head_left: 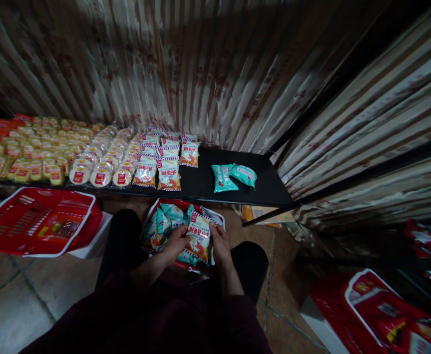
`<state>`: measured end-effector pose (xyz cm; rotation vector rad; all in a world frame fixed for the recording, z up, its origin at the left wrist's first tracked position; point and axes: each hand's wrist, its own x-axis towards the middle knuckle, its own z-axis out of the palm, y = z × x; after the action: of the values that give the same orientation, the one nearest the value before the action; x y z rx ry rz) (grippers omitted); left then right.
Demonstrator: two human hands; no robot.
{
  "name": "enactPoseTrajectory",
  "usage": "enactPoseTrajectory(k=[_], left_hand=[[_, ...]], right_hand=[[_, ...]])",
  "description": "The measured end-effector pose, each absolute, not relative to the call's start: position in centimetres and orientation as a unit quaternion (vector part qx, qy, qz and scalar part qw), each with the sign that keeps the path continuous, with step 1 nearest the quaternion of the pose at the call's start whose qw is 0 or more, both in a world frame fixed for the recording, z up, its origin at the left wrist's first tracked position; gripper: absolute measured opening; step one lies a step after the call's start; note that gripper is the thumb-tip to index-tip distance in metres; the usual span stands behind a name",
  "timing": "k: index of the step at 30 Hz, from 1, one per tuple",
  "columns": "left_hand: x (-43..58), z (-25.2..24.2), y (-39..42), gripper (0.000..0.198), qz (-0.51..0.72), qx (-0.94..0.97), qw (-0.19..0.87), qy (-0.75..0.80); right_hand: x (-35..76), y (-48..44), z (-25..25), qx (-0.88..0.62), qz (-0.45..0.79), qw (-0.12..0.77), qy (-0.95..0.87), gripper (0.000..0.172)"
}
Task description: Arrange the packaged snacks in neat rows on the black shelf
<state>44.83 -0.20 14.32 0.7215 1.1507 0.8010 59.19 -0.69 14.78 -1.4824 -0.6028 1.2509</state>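
Between my two hands is a white and orange snack bag [199, 237] with red lettering, held above a red basket [155, 206] on the floor between my knees. My left hand [176, 245] is closed on the bag's left edge. On the opposite edge my right hand [220, 246] grips it, thumb on the front and its other fingers partly hidden. Several teal snack bags [172, 212] fill the basket around and under the held one. Two more teal bags [224, 178] lie on the black shelf [200, 184] in front of me.
Matching white and orange bags [169, 172] stand in rows on the shelf, beside round wrapped pastries [100, 176] and yellow packaged cakes [23, 169]. Another red basket [34, 221] sits at left, and a red basket [333, 305] at lower right. Striped curtain [200, 73] hangs behind.
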Motion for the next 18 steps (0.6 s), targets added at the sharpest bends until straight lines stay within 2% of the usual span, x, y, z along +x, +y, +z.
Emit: enactPoseTrajectory(k=[6, 12, 18], left_hand=[[43.4, 14.3, 0.4, 0.026, 0.377, 0.349, 0.686, 0.516], [43.9, 15.4, 0.3, 0.03, 0.395, 0.292, 0.732, 0.472], [44.2, 17.2, 0.6, 0.038, 0.391, 0.261, 0.739, 0.483]], right_hand=[[57.7, 0.2, 16.2, -0.588, 0.553, 0.57, -0.154, 0.041], [57.2, 0.8, 16.9, -0.572, 0.538, 0.608, -0.119, 0.04], [57.2, 1.4, 17.4, -0.588, 0.537, 0.588, -0.14, 0.037]])
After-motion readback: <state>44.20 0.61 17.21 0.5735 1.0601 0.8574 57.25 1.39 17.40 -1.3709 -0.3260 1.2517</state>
